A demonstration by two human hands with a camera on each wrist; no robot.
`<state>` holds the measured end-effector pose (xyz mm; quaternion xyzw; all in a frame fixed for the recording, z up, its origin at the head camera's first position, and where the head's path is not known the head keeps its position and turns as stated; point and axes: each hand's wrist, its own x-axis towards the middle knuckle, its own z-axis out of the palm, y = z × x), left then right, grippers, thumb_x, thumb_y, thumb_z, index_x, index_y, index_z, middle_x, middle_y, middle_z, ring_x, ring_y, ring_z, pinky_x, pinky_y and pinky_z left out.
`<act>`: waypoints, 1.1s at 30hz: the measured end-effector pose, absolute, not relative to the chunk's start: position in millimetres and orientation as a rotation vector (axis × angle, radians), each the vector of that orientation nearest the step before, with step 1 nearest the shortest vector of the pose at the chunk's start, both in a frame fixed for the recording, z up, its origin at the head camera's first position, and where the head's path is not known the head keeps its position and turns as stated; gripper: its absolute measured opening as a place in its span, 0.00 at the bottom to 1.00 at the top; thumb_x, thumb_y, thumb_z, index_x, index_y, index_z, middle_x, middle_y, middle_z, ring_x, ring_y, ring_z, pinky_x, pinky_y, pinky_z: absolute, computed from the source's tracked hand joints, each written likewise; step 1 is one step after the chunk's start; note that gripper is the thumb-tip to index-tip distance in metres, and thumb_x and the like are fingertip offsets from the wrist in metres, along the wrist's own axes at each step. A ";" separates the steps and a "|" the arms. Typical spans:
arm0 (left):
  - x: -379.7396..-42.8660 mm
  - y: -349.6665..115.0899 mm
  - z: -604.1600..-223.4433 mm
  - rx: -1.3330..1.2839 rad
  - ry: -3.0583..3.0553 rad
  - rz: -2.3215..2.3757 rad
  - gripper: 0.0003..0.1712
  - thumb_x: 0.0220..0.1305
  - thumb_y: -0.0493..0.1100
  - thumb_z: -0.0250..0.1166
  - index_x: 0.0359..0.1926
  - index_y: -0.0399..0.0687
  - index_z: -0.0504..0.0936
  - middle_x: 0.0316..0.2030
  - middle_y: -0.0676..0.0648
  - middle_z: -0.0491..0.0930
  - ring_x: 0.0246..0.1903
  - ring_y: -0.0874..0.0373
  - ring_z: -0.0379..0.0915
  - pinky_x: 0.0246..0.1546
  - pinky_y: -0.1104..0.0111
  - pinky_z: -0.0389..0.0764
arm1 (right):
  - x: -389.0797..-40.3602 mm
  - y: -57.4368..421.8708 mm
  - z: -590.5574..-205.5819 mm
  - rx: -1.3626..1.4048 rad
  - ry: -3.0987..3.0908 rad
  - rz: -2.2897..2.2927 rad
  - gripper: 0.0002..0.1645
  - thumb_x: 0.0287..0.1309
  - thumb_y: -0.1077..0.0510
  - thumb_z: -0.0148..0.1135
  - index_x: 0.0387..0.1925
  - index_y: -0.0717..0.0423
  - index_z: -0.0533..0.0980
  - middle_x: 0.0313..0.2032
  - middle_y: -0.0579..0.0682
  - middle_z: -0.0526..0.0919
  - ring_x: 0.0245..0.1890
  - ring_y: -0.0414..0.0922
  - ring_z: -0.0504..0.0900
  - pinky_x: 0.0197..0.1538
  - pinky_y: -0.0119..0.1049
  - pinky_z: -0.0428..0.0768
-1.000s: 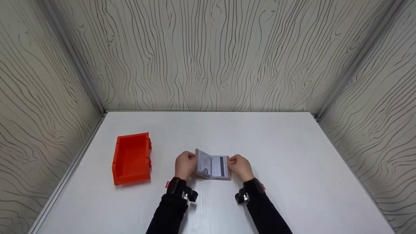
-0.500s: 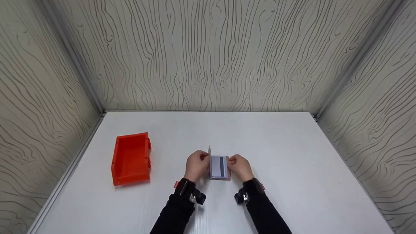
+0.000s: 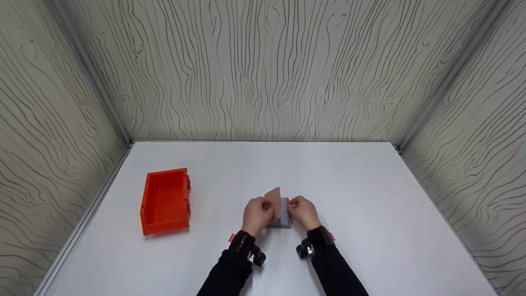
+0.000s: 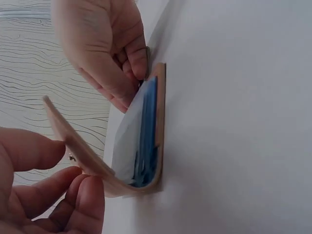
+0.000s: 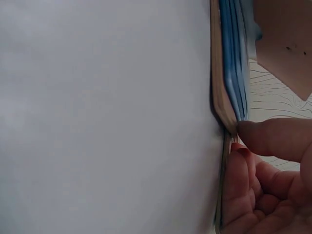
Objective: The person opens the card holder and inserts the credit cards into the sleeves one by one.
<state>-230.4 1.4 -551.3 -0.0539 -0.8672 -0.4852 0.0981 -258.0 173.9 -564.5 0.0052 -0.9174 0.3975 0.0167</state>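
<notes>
A tan card holder (image 3: 273, 201) stands partly folded on the white table, its cover tilted up over a stack of clear sleeves (image 3: 284, 211). My left hand (image 3: 255, 216) pinches the raised cover between thumb and fingers. In the left wrist view a small metal snap (image 4: 72, 157) shows on the cover, and the sleeves look bluish at their edges. At the opposite edge, my right hand (image 3: 305, 211) pinches the holder's lower flap; the right wrist view shows its thumb on the tan rim (image 5: 225, 105). The cover hides most of the sleeves from above.
An orange-red open bin (image 3: 166, 201) sits to the left on the white table (image 3: 349, 176). Wood-patterned panels (image 3: 263, 74) rise behind and on both sides of the table.
My left hand has swung the cover from lying open at the left, through upright, to leaning right over the sleeves. My right hand has stayed at the right edge.
</notes>
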 end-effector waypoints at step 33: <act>-231.4 16.4 -569.0 -0.160 -2.644 -1.086 0.06 0.50 0.29 0.68 0.32 0.35 0.85 0.27 0.45 0.77 0.29 0.49 0.75 0.34 0.59 0.77 | -259.3 178.3 -558.6 0.036 -2.897 1.227 0.11 0.54 0.65 0.62 0.38 0.68 0.78 0.29 0.51 0.80 0.31 0.46 0.77 0.38 0.38 0.76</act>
